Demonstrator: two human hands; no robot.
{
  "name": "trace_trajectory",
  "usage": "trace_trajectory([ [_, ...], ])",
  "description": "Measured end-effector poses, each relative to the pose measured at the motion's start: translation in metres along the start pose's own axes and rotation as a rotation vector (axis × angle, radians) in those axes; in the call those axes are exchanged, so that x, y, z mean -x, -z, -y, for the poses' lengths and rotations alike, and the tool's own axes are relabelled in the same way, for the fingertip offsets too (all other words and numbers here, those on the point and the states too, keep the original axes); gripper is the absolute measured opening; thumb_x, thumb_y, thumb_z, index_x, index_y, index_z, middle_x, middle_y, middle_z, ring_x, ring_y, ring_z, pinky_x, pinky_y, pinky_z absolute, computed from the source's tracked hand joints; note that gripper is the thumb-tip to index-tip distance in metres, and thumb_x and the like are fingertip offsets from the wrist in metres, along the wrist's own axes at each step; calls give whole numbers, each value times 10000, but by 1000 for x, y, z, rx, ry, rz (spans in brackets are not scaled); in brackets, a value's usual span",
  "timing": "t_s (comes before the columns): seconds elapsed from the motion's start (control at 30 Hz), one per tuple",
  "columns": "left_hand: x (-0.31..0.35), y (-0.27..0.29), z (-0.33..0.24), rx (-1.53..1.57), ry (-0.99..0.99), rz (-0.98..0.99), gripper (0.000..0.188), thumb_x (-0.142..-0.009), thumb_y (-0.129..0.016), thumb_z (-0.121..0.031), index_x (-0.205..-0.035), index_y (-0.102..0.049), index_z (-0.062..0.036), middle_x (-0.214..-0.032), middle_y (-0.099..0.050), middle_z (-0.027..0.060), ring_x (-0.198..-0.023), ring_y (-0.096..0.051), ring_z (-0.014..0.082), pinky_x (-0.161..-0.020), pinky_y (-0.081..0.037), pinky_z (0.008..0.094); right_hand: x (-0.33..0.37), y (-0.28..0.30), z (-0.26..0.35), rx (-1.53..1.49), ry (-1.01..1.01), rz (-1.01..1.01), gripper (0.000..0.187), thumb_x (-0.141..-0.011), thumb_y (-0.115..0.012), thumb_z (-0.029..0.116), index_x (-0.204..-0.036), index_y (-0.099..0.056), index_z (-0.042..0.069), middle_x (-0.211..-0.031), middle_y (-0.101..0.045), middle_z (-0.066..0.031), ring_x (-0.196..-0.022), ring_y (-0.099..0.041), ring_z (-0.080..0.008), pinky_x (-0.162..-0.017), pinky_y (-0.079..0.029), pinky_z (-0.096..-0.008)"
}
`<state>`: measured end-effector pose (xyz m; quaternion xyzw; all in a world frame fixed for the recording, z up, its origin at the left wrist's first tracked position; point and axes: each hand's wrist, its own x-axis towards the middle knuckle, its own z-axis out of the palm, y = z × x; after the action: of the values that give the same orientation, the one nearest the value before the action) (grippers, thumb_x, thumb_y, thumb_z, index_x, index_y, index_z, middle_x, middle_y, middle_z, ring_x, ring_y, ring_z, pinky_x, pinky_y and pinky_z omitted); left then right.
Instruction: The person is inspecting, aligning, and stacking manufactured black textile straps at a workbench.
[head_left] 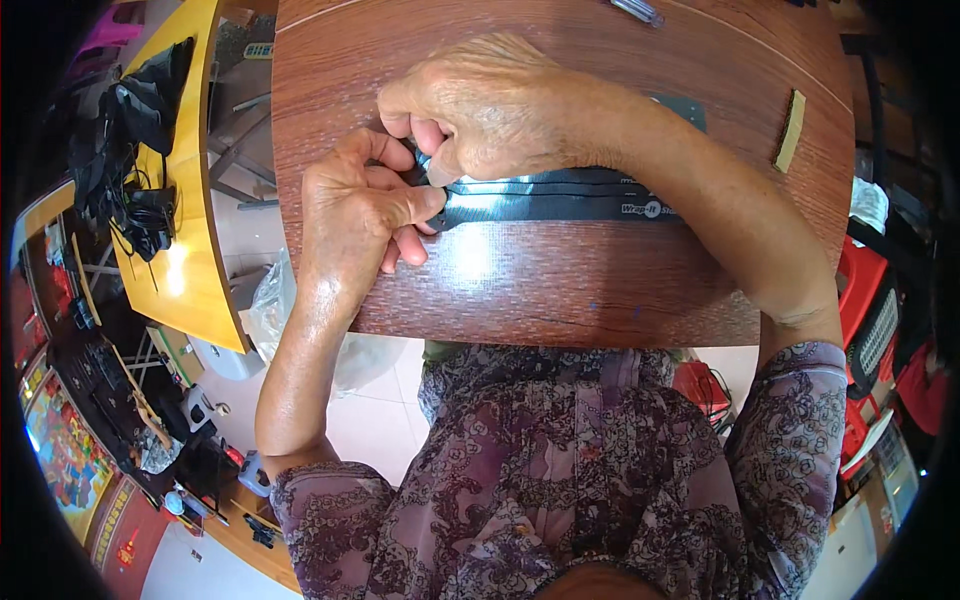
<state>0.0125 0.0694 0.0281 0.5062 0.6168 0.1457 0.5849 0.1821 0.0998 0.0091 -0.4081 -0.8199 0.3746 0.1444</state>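
Note:
Dark flat straps point(550, 205) with white print near their right end lie across the brown wooden table, under my right forearm. My left hand point(350, 200) grips the left end of the straps, thumb on top and fingers beneath. Directly above that end, my right hand point(490, 105) is closed in a pinch, thumb and bent fingers meeting beside the left fingertips. A small bluish piece shows between the two hands, mostly covered by the fingers. Part of a dark green flat piece point(688, 112) sticks out beyond my right forearm.
A tan strip point(790, 130) lies near the table's point(600, 300) right edge. At the far edge is a clear-handled tool point(638, 12). A yellow table point(170, 270) on the left bears black bags and cables point(150, 200). Red stools point(862, 280) stand at the right.

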Motion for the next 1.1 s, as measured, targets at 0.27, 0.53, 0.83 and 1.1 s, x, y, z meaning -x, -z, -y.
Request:
trace_trajectory([
  [0.27, 2, 1, 1, -24, -15, -6, 254, -739, -669, 30, -932, -507, 64, -600, -607, 129, -381, -538, 121, -289, -324, 197, -3, -7, -1, 61, 0, -51, 239, -624, -688, 104, -855, -629, 88, -730, -640, -64, -715, -623, -285, -599, -432, -429],
  [0.53, 16, 5, 10, 98, -2, -74, 210, -815, -618, 4, -980, -504, 65, -659, -621, 111, -462, -561, 111, -373, -370, 192, -4, -12, -2, 103, 10, -114, 193, -643, -640, 92, -834, -613, 88, -712, -632, -83, -718, -618, -312, -597, -421, -454],
  [0.83, 22, -9, 26, 2, -186, -114, 255, -758, -685, 43, -971, -544, 25, -679, -577, 36, -592, -523, 64, -522, -423, 198, -7, -10, -3, 120, 31, -95, 215, -614, -625, 153, -778, -665, 21, -766, -643, -231, -780, -636, -402, -655, -481, -495],
  [1.1, 17, -14, 37, -105, -330, -210, 235, -713, -726, 18, -899, -583, 6, -658, -574, 16, -595, -519, 63, -539, -430, 217, -6, -9, 2, 156, -15, -105, 225, -617, -612, 63, -840, -636, 74, -747, -648, -144, -729, -623, -355, -601, -425, -477],
])
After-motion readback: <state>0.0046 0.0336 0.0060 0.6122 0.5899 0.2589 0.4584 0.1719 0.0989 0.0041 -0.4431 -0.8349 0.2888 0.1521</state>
